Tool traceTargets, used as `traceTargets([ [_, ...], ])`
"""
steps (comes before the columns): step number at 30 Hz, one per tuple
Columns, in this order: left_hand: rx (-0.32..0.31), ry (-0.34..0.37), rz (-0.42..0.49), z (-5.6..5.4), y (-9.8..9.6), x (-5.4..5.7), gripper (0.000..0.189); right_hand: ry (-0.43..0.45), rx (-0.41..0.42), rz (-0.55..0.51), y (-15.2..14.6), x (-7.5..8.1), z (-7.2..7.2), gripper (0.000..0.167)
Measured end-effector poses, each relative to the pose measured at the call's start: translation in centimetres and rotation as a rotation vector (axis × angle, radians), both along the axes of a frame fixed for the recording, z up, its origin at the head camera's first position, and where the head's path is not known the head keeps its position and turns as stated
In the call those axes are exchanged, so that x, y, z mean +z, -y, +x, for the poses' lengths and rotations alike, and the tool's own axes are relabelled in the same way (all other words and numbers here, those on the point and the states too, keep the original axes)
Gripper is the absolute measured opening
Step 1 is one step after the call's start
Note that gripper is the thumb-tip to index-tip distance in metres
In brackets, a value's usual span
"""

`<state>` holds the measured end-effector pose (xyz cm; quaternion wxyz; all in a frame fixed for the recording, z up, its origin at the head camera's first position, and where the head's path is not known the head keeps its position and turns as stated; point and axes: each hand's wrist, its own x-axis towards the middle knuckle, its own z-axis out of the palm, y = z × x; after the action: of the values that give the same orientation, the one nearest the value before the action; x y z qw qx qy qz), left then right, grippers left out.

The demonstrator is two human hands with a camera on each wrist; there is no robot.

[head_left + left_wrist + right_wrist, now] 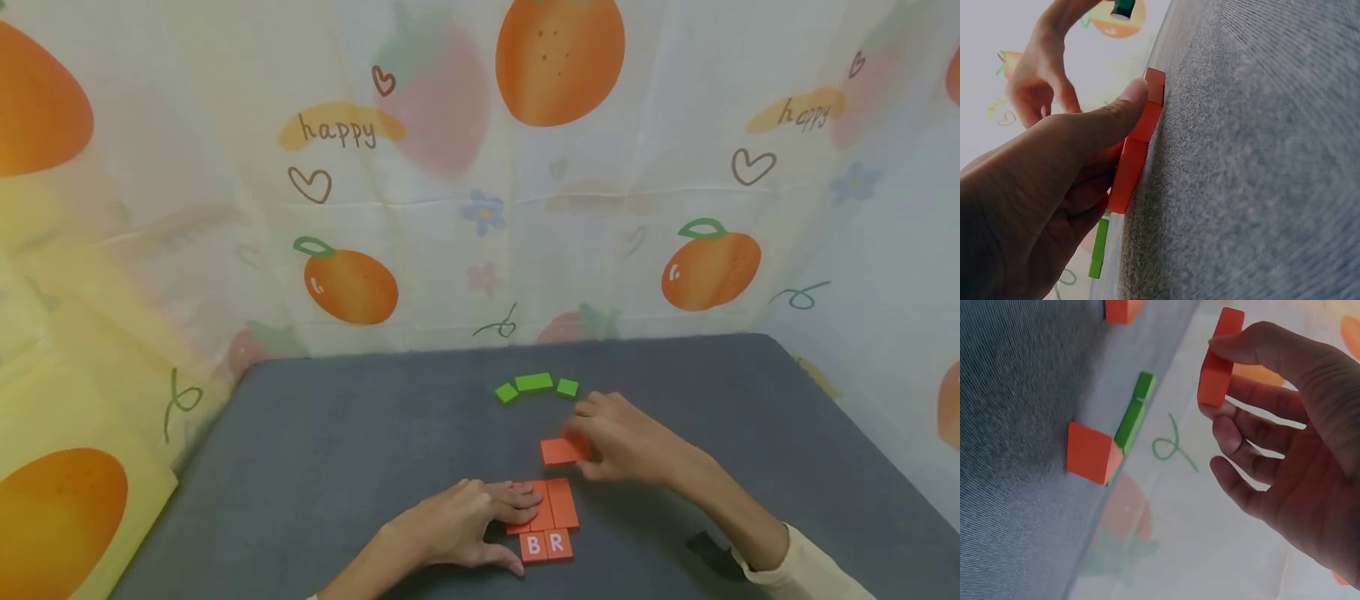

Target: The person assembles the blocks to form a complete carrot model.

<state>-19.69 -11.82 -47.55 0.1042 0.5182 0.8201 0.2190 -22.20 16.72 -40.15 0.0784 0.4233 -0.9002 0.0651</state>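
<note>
My left hand [468, 517] rests over a flat cluster of orange-red blocks [562, 504], fingers across the left ones. Its thumb [1113, 122] lies along their near side. Below, two smaller orange-red tiles with white letters B [533, 547] and R [557, 544] sit against the cluster. My right hand [626, 437] pinches an orange-red block [1221, 359] between thumb and fingers, lifted off the table in the right wrist view. A separate orange-red block [1090, 453] is on the table, under that hand's fingertips in the head view.
Farther back on the grey tabletop [360, 442], a long green block [534, 383] lies between two small green ones [507, 394] [567, 388]. A dark object [716, 556] shows beside the right sleeve. Fruit-printed cloth [480, 250] hangs behind the table.
</note>
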Motion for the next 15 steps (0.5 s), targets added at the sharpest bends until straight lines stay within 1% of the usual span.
traceTargets([
  [5, 0.006, 0.003, 0.005, 0.0, 0.1, 0.0, 0.064, -0.022, 0.084, -0.016, -0.1, 0.2, 1.9, 0.02],
  [7, 0.013, 0.001, 0.006, 0.0, 0.1, 0.0, 0.064, -0.023, 0.103, -0.003, 0.0, 0.3, 2.6, 0.021],
  [9, 0.011, -0.023, 0.008, 0.0, 0.0, 0.0, 0.064, -0.018, 0.12, 0.024, 0.2, 0.2, 3.4, 0.023],
  [12, 0.0, -0.037, 0.017, 0.0, 0.0, -0.1, 0.064, 0.011, 0.155, 0.074, 0.6, -0.3, 4.6, 0.025],
  [15, -0.002, -0.017, 0.021, -0.1, 0.0, 0.0, 0.064, 0.032, 0.222, 0.111, 1.2, -1.4, 5.7, 0.024],
])
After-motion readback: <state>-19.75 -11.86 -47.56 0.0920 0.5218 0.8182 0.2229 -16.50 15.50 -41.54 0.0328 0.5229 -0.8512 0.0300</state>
